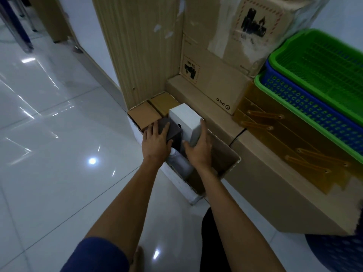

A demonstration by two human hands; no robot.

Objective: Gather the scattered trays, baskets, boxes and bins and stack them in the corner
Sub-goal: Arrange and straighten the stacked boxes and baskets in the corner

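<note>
A glossy white tiled floor (59, 118) meets a wood-panelled corner lined with cardboard. A white box (186, 119), a small dark hole in its near face, pokes up beside a dark box (173, 134) at the far end of an open carton (232, 163), with a grey bottle (179, 163) just nearer. The carton sits tight against a long cardboard box (265, 185) bearing amber trays (290, 138) and nested green and blue baskets (279, 54); open floor lies to its left. The left hand (157, 139) lies over the dark box's top, thumb hooked at its near corner. The right hand (198, 148) clasps the white box between thumb and fingers.
</note>
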